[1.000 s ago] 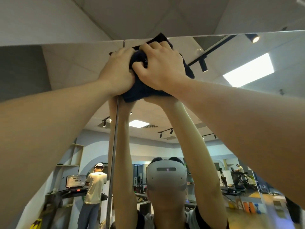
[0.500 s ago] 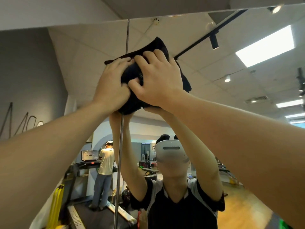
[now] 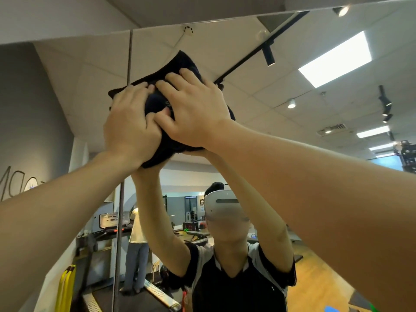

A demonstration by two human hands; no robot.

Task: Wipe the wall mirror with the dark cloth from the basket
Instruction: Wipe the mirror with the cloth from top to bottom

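Mirror (image 3: 258, 52) wiping is underway: the dark cloth (image 3: 180, 66), gripped bunched by both the left hand (image 3: 130, 124) and right hand (image 3: 195, 109), has slid down from the mirror's top edge along its vertical seam (image 3: 129, 55), so lower glass remains.

Both hands (image 3: 162, 118) covered most of the dark cloth (image 3: 180, 61); the mirror (image 3: 292, 91) ran past the frame's right edge.
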